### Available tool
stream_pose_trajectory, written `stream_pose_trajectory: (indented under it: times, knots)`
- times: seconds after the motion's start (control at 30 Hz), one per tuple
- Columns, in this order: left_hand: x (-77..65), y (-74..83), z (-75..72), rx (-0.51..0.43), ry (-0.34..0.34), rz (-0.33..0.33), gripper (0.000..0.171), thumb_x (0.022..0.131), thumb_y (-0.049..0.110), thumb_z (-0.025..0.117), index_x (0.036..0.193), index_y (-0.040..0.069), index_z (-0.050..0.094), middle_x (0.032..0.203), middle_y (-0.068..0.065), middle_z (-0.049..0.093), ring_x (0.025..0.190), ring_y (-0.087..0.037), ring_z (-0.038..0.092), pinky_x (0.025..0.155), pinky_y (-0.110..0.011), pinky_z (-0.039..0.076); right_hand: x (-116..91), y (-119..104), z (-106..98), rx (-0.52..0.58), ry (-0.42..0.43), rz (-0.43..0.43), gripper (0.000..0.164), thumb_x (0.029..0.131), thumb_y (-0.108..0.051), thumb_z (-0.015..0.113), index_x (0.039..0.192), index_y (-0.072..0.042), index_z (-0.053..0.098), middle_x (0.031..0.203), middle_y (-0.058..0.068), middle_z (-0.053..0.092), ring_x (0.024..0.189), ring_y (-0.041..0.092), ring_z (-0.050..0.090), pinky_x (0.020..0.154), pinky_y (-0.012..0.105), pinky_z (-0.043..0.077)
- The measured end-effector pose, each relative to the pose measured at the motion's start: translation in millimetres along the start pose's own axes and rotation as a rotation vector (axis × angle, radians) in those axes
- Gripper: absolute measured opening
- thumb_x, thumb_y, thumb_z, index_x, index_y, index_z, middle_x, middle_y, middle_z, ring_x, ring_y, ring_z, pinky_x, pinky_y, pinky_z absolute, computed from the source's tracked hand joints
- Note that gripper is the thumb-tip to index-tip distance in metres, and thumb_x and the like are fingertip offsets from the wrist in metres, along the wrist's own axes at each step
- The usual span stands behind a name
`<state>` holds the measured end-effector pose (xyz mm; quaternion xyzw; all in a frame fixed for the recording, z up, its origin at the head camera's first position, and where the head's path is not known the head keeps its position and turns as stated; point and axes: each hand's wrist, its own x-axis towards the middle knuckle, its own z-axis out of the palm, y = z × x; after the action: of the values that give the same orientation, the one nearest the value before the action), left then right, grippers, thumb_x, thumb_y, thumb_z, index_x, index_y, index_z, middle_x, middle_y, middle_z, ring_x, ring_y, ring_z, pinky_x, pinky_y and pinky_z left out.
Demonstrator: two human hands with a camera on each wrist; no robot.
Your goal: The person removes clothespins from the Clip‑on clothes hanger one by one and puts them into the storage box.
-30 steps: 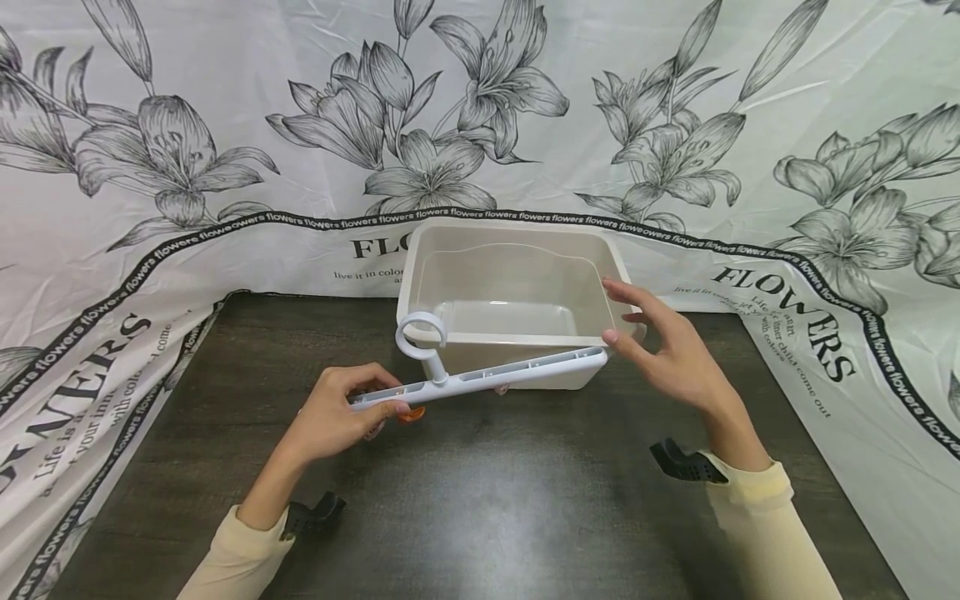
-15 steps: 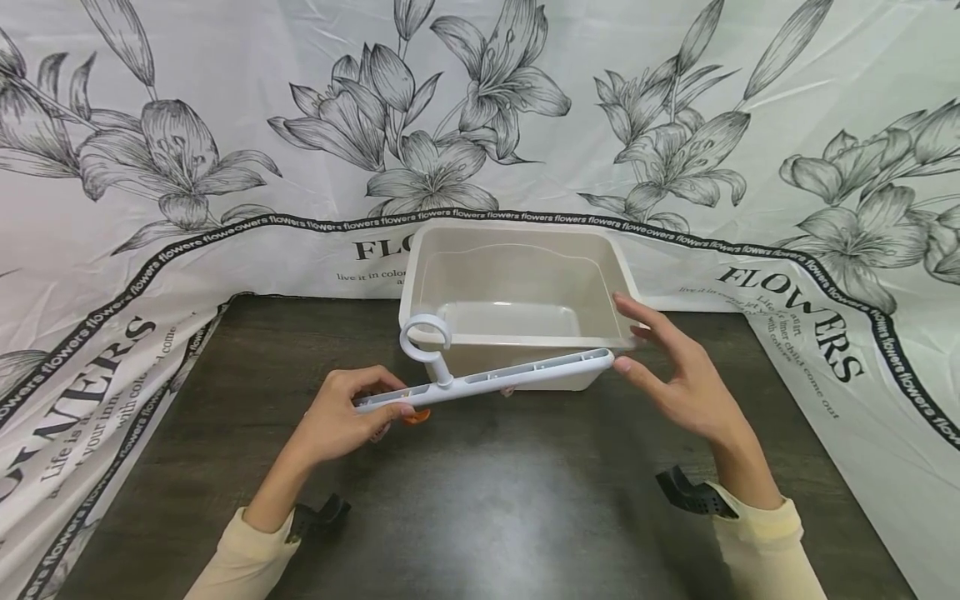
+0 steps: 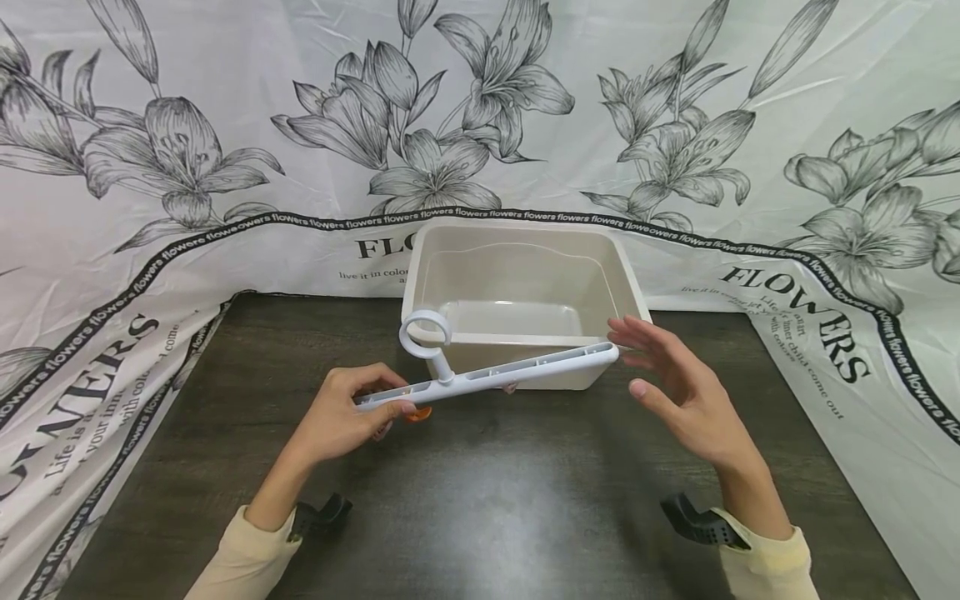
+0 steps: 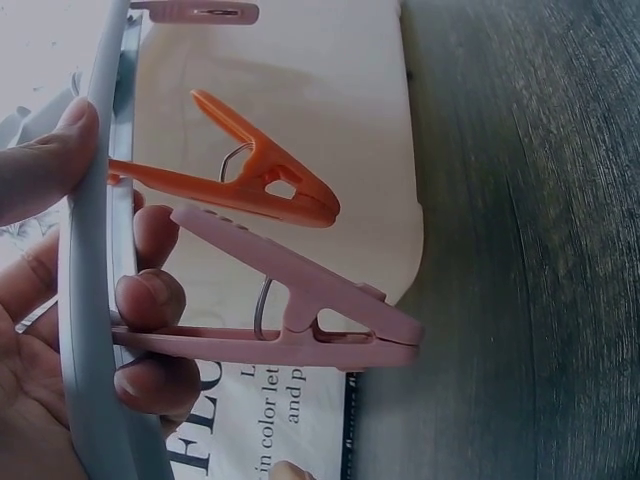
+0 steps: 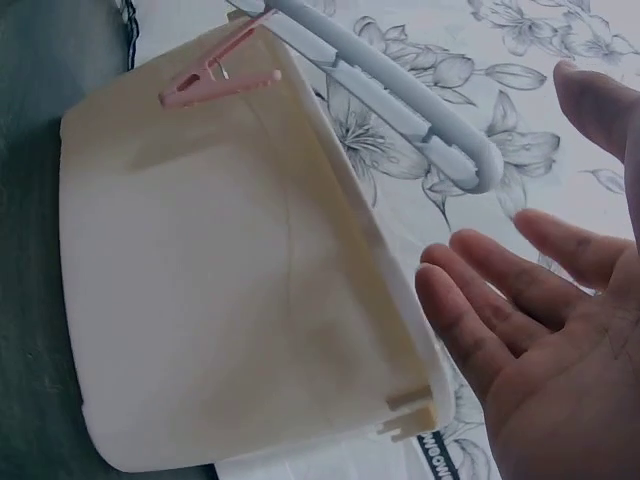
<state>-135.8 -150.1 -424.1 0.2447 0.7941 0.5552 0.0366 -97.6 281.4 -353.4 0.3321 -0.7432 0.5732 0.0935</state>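
- One hanger (image 3: pixel 521 370), pale blue with a ring hook, is held aslant before the near side of a cream bin (image 3: pixel 517 267); whether the two touch I cannot tell.
- Left hand (image 3: pixel 341 417): grip clamped on the hanger's left end, thumb on one side, fingers on the other.
- Right hand (image 3: pixel 693 404): grip apart, thumb and fingers spread, just beside the hanger's other end.
- Clips on the hanger: an orange clip (image 4: pixel 262 180) and a pink clip (image 4: pixel 300 322) by the left fingers; a second pink clip (image 4: pixel 200 12) farther along.
- Bin: upright on the dark surface (image 3: pixel 480 500), open side up.
- Behind: white cloth (image 3: pixel 240 67) printed with flowers and lettering.
- Forearms: pale yellow sleeves (image 3: pixel 247 550), black straps (image 3: pixel 701 523) at the wrists.
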Motion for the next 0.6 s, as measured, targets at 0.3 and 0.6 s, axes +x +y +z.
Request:
stream_pose_trajectory:
  times: [0.3, 0.6]
  knots:
    - [-0.4, 1.1, 3.0, -0.008, -0.007, 0.006, 0.016, 0.088, 0.017, 0.082, 0.101, 0.014, 0.073, 0.076, -0.008, 0.073, 0.053, -0.027, 0.062, 0.048, -0.03, 0.054, -16.2, 3.8, 8.6, -0.044, -0.004, 0.17, 0.063, 0.097, 0.016, 0.055, 0.155, 0.002, 0.037, 0.155, 0.013, 0.05, 0.13, 0.015, 0.061, 0.101, 0.023, 0.053]
    - [-0.2, 4.5, 8.5, -0.001, -0.028, 0.02, 0.015, 0.09, 0.018, 0.08, 0.103, 0.015, 0.073, 0.079, -0.004, 0.076, 0.054, -0.022, 0.062, 0.049, -0.03, 0.053, -21.2, 15.0, 26.2, -0.159, -0.037, 0.294, 0.056, 0.101, 0.001, 0.06, 0.152, -0.012, 0.045, 0.142, 0.008, 0.062, 0.124, 0.004, 0.063, 0.098, 0.021, 0.054]
